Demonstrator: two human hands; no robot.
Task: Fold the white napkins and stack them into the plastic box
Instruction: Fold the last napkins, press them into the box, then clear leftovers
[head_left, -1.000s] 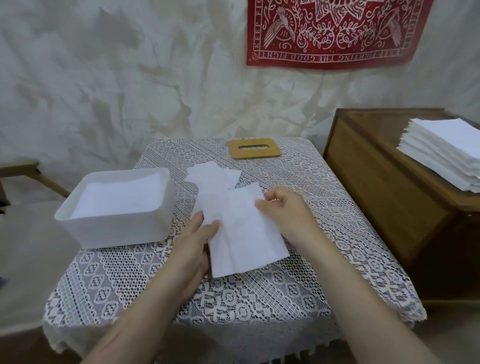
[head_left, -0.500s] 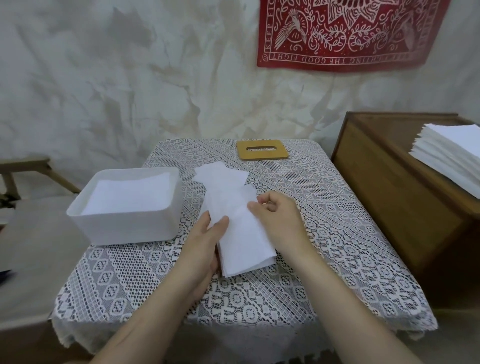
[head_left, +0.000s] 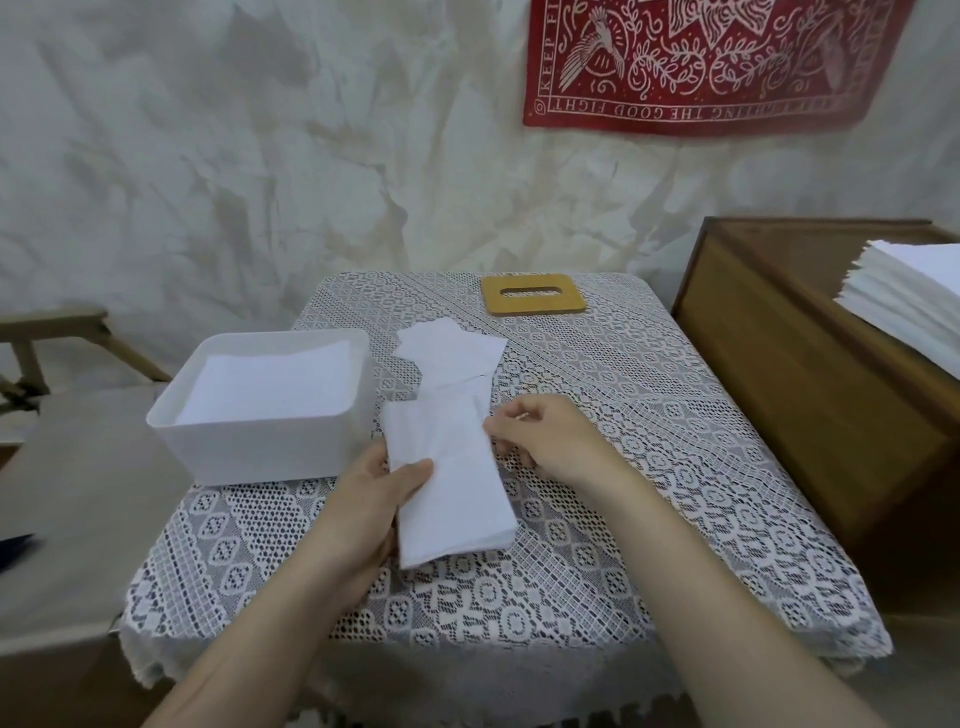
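Facing a crumpled pale wall (head_left: 208, 156), with a red printed cloth (head_left: 717, 67) hanging at its upper right. Looking down on a table (head_left: 649, 493) draped in white lace, and on a brown wooden cabinet (head_left: 779, 374) standing just beside it on the right and bearing a tall napkin stack (head_left: 909, 306).

Finding a white plastic box (head_left: 249, 452) on the left part of the table, open at the top and holding flat napkins (head_left: 270, 384) inside.

Gripping a folded napkin (head_left: 452, 493) with the left hand (head_left: 369, 504), thumb lying across the top and fingers going underneath. Holding it just to the right of the box, low over the lace at the middle of the table. Pinching its right edge with the curled fingers of the right hand (head_left: 556, 441).

Seeing loose napkins (head_left: 452, 345) lying on the lace just behind the folded one, and a small wooden lid (head_left: 532, 306) with a slot lying near the far edge.
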